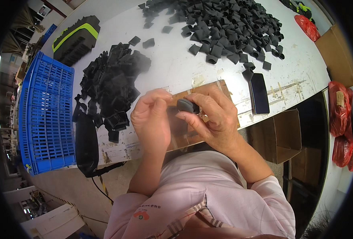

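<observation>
Both hands meet over the near edge of a white table [176, 67]. My right hand [214, 117] pinches a small black rubber piece [185, 105] between thumb and fingers. My left hand [152, 119] is curled beside it, fingers touching the same piece from the left. Beneath the hands lies a brown cardboard sheet [208, 88] taped to the table. A heap of flat black pieces [112, 79] lies to the left of the hands. A larger heap of black sleeve-like pieces [224, 28] covers the far part of the table.
A blue plastic crate [45, 115] stands at the table's left end. A black phone [259, 93] lies right of the cardboard. A black pouch with a strap [86, 143] hangs at the near edge. Cardboard boxes [280, 135] and red bags [338, 115] sit to the right.
</observation>
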Demonstrator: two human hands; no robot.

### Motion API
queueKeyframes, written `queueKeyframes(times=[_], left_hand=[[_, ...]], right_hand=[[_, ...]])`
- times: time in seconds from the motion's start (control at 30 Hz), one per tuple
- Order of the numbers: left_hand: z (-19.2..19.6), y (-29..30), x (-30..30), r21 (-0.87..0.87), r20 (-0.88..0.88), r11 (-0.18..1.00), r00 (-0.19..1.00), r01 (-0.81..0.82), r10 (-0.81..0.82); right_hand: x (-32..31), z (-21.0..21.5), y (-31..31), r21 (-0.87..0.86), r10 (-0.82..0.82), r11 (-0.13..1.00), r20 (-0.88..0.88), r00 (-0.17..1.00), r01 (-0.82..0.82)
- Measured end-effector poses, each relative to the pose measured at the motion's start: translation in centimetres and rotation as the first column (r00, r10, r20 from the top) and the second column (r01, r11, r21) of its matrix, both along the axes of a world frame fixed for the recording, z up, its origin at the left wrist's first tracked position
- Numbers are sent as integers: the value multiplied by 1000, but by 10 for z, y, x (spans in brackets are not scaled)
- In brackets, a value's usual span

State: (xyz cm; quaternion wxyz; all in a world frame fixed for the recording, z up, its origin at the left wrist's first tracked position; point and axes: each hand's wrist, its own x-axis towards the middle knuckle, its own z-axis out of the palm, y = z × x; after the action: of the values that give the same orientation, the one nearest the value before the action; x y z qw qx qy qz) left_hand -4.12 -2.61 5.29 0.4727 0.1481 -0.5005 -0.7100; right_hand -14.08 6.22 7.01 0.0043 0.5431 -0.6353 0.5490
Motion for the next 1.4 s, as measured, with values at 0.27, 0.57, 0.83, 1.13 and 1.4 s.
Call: queueKeyframes(times=[0.27, 0.57, 0.83, 1.13, 1.4], left_hand=[[0, -8, 6, -176, 92, 982, 995, 62, -47], [-16, -8, 12, 275, -200, 938, 967, 209, -157], [-6, -5, 14, -121, 151, 992, 989, 28, -10], [4, -19, 8, -661, 255, 750, 948, 27, 191], [-41, -7, 18, -516, 414, 850, 838, -106, 356]], right_hand=[[0, 1, -4, 5, 26, 1000, -18, 999, -26], [-4, -1, -5, -40, 13, 999, -98, 995, -17], [-4, -21, -6, -109, -32, 994, -168, 985, 14], [-5, -12, -5, -41, -15, 999, -290, 957, 3], [-40, 21, -11, 56, 139, 981, 461, 877, -185]])
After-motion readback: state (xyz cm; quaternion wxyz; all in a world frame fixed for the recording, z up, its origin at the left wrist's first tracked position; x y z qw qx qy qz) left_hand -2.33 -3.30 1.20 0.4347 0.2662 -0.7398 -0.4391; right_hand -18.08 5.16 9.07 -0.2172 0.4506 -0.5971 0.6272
